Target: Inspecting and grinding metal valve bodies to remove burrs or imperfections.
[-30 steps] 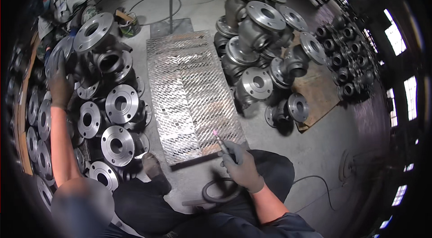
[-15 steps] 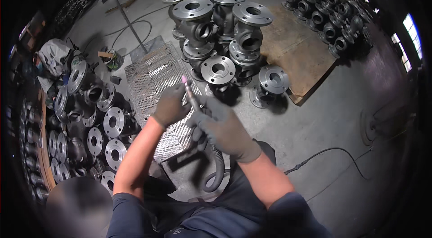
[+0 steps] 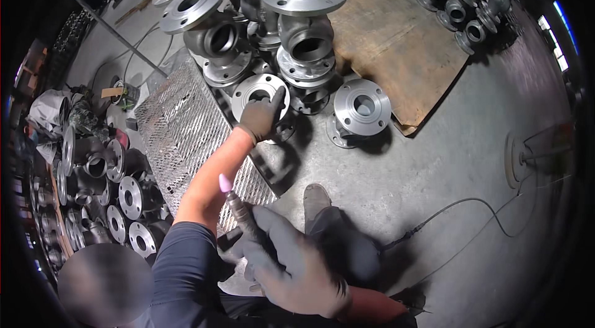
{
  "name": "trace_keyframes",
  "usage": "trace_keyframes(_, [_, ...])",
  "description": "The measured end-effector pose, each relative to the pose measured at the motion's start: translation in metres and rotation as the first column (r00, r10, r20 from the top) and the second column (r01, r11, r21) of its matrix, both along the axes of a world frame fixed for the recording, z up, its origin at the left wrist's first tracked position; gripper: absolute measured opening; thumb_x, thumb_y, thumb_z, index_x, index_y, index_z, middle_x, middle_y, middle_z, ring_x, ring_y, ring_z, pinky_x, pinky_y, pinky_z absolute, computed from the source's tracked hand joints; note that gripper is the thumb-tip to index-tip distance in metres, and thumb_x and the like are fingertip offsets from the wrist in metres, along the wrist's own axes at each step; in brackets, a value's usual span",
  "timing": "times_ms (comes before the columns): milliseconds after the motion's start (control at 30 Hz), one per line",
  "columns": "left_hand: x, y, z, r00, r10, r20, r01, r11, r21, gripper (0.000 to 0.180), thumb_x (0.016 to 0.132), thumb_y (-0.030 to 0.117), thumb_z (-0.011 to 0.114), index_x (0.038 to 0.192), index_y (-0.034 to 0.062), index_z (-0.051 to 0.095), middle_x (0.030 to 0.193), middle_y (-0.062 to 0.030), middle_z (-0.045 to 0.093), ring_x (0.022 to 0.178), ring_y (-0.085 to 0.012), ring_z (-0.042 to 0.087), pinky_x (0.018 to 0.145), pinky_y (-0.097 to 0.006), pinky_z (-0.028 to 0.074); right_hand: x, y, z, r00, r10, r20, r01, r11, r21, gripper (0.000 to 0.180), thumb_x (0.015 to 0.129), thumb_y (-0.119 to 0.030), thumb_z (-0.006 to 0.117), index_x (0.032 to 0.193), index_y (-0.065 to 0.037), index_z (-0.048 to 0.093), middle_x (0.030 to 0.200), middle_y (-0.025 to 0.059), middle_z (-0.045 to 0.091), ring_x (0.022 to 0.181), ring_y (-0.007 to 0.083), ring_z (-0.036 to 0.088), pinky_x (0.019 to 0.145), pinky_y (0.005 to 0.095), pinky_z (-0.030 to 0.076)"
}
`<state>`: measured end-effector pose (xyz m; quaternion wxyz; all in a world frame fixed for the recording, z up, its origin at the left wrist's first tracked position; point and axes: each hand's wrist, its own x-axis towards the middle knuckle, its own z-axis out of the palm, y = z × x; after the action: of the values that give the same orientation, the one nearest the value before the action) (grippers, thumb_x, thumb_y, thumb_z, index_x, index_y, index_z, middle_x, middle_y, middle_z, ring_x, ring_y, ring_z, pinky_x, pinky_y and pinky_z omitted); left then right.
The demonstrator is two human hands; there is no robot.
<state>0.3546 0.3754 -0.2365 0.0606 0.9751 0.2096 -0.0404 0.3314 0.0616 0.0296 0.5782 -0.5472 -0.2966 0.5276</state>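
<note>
In a grey glove, my left hand is at the top flange of a low flanged valve body. Some of its fingers hook into the bore and one lies along the flange face. My right hand, also gloved, is wrapped round a pencil-shaped die grinder. A pink, pointed grinding stone sits at the tool's tip, aimed up and away from me. Just right of the left hand's casting stands another flanged valve body, alone on the floor.
Taller stacked valve bodies rise beyond my left hand. A metal grating lies to the left, with more flanged castings past it. A brown board covers floor at the right, and a hose curves across the concrete.
My left hand has left the tool's tip and reached forward onto a valve body. The right hand has drawn back toward me with the grinder. The view has shifted closer to the stacks.
</note>
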Motion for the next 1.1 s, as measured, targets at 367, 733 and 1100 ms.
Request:
trace_keyframes(367, [-0.043, -0.088, 0.006, 0.994, -0.015, 0.111, 0.030, 0.991, -0.134, 0.114, 0.083, 0.027, 0.088, 0.178, 0.0021, 0.030, 0.102, -0.0254, 0.076, 0.086, -0.0435, 0.077, 0.079, -0.053, 0.057, 0.008, -0.003, -0.012, 0.999, 0.050, -0.011, -0.049, 0.994, 0.096, 0.050, 0.111, -0.006, 0.067, 0.156, 0.008, 0.053, 0.118, 0.0250, 0.076, 0.107, 0.0397, 0.080, 0.090, 0.0457, 0.063])
trace_keyframes(733, [-0.087, -0.111, 0.154, 0.954, 0.271, 0.124, -0.127, 0.746, -0.653, 0.125, 0.069, 0.019, 0.096, 0.177, 0.0040, 0.035, 0.157, -0.0317, 0.066, 0.146, -0.0455, 0.066, 0.123, -0.045, 0.052, 0.002, -0.013, -0.012, 0.985, 0.020, 0.171, -0.062, 0.968, 0.242, 0.045, 0.108, -0.006, 0.070, 0.149, 0.008, 0.059, 0.097, 0.0122, 0.079, 0.073, 0.0177, 0.076, 0.069, 0.0345, 0.060])
trace_keyframes(1100, [-0.299, -0.158, 0.248, 0.869, 0.374, 0.324, -0.266, 0.905, -0.333, 0.120, 0.070, 0.025, 0.099, 0.173, 0.0042, 0.042, 0.144, -0.0332, 0.072, 0.129, -0.0508, 0.073, 0.108, -0.050, 0.059, -0.031, -0.018, -0.011, 0.955, 0.166, 0.247, -0.181, 0.983, 0.039, 0.054, 0.115, -0.012, 0.059, 0.167, -0.002, 0.055, 0.099, 0.0094, 0.080, 0.073, 0.0099, 0.071, 0.068, 0.0275, 0.058])
